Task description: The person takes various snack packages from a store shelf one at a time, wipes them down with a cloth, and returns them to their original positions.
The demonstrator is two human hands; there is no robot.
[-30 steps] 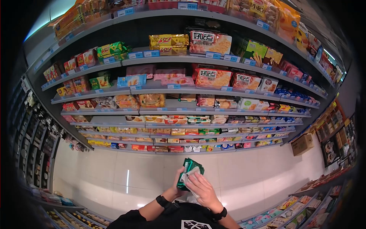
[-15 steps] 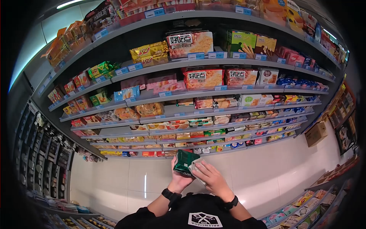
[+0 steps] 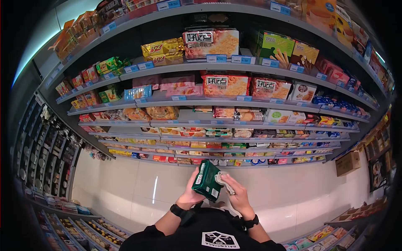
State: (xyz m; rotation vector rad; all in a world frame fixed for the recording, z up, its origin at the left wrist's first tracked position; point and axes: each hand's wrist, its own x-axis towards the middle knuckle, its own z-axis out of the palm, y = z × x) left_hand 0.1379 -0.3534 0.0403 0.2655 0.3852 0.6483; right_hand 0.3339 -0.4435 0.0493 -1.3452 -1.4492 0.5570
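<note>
A dark green packet [image 3: 206, 180] with white labels is held up in front of the chest by my left hand [image 3: 190, 193], whose fingers wrap round its left side. My right hand [image 3: 238, 193] pinches a crumpled pale grey cloth [image 3: 225, 183]. The cloth touches the packet's right side. Part of the cloth is hidden by the fingers of my right hand.
Ahead stands a wide shelf unit [image 3: 167, 69] with rows of packaged snacks and blue price tags. A cardboard box [image 3: 348, 163] sits on the floor at the right. Racks [image 3: 39, 146] line the left, and low shelves of goods [image 3: 328, 237] are at the lower right.
The green packet has turned, showing more of its face and its labelled edge. My right hand and the cloth have shifted right, covering less of the packet. The camera view has shifted slightly.
</note>
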